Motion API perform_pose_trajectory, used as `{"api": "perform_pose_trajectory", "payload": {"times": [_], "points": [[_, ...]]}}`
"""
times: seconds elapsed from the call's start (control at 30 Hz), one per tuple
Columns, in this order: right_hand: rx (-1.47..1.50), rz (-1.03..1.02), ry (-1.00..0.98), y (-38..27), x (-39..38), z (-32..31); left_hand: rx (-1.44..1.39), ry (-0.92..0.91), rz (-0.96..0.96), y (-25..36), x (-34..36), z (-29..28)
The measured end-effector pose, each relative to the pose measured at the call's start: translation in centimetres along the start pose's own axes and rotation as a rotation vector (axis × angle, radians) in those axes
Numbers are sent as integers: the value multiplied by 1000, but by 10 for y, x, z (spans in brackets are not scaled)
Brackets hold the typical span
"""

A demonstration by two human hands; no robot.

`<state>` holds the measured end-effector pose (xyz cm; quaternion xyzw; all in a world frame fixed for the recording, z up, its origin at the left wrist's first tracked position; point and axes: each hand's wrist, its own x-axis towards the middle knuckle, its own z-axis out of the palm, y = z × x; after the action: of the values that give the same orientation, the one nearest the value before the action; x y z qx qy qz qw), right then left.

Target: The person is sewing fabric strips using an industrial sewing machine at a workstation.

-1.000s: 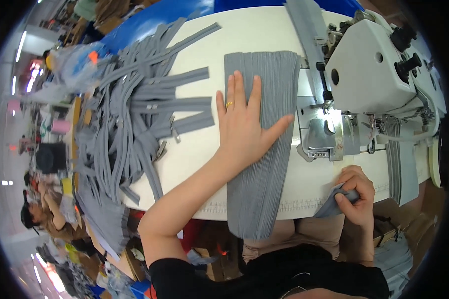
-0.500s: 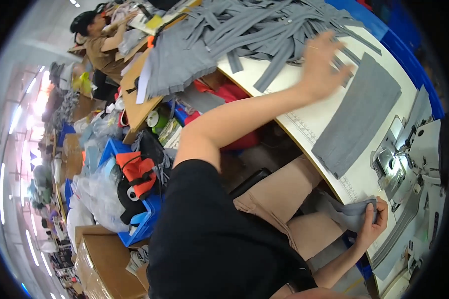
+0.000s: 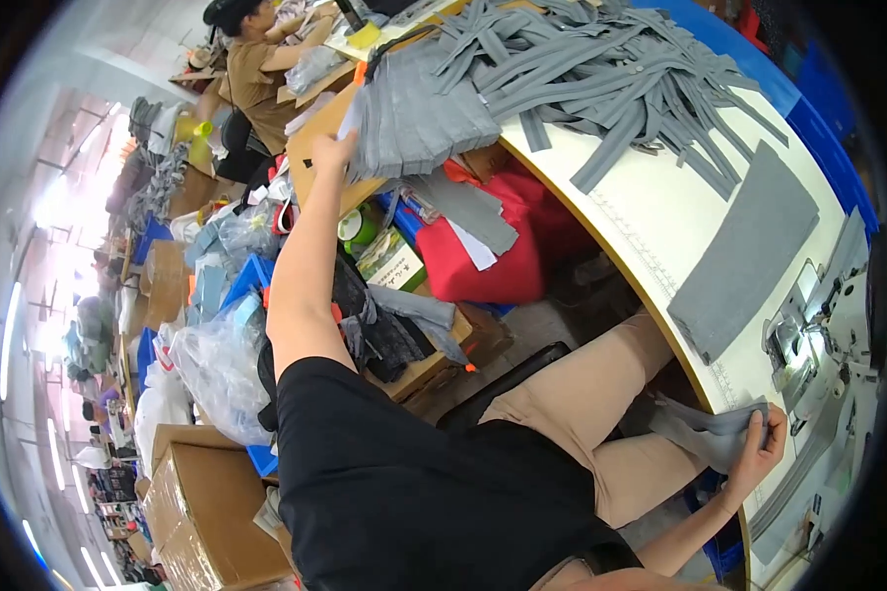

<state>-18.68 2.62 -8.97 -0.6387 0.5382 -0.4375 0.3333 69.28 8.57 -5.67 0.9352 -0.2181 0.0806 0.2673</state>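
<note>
At the far left end of the work, my left hand (image 3: 335, 153) reaches out to the near corner of a stack of grey fabric pieces (image 3: 414, 118). It touches the stack's edge beside a white strip; its fingertips are too small and hidden to read. My right hand (image 3: 759, 438) pinches a grey fabric piece (image 3: 710, 428) at the table's front edge, and the piece droops toward my lap. Flat on the white table (image 3: 621, 212) lies a long grey fabric panel (image 3: 749, 256). To the right of it stands a sewing machine (image 3: 803, 340) with its lamp lit.
A tangled heap of grey fabric strips (image 3: 621, 79) covers the far table. Blue bins (image 3: 808, 118) stand behind it. Below the stack are a red cloth bundle (image 3: 483, 251) and plastic bags (image 3: 212, 369). A cardboard box (image 3: 212, 512) is at lower left; another person (image 3: 261, 74) works beyond.
My left hand has swung left from above the table, near the strips, to the stack of fabric pieces. My right hand still grips its piece. The view has shifted.
</note>
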Motion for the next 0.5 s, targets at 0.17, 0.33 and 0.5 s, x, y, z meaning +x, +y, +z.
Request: {"api": "perform_pose_trajectory", "payload": {"times": [0.17,0.33,0.5], "points": [[-56,-17,8,7,-1,-8,-87,-37,108,26,-18,11],[-33,-10,5,15,1,-8,-141,-288,23,29,-8,-3],[-60,-29,27,19,1,-9,-102,-458,-49,36,-7,-21]]}}
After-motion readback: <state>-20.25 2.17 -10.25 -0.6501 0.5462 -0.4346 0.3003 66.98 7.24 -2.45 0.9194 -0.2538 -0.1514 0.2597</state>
